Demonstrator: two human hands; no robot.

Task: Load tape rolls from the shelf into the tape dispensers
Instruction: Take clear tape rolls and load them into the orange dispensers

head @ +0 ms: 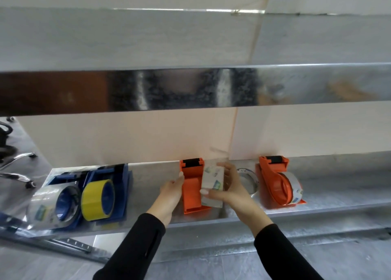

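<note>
Galvanised metal shelf (338,186), pale wall behind; the upper shelf's edge (190,89) crosses mid-frame. Centre: your left hand (171,192) holds the middle orange dispenser (191,186) by its left wall, thumb along the edge, other fingers mostly hidden. Your right hand (230,186) grips a clear tape roll (212,180), thumb and fingers curled round it, roll touching that dispenser's right side. Loose roll (247,178) just behind the right hand. Right of centre: right orange dispenser (273,174), loaded. Lower left: blue dispensers (118,174) carrying a yellow roll (98,199) and a clear one
</note>
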